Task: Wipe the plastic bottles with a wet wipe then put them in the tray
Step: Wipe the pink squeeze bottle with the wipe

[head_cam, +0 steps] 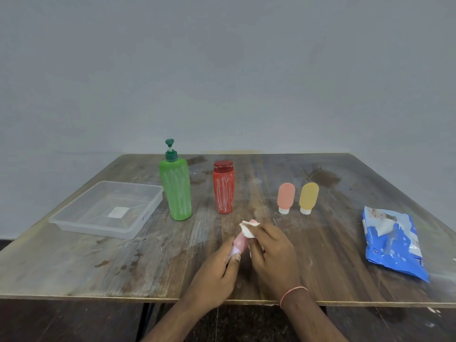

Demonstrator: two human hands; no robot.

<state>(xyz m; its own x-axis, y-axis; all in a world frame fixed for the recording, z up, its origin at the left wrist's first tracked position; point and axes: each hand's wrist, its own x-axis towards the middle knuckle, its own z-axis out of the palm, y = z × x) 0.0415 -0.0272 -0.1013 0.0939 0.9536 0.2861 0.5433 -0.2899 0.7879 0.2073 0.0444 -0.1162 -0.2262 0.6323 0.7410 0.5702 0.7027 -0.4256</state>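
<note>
My left hand (222, 265) pinches the cap end of a small pink bottle (240, 240), tilted above the table's middle. My right hand (271, 250) holds a white wet wipe (247, 229) pressed against the bottle's upper part. A tall green pump bottle (175, 188) and a red flip-cap bottle (223, 191), both with white streaks, stand upright behind. Two small bottles stand cap-down to the right: a salmon one (285, 197) and a yellow one (308, 197). The clear plastic tray (81, 224) sits at the left with no bottle in it.
A blue pack of wet wipes (392, 243) lies at the right side of the worn wooden table (123, 267). The table's front edge runs just under my wrists. A grey wall stands behind the table.
</note>
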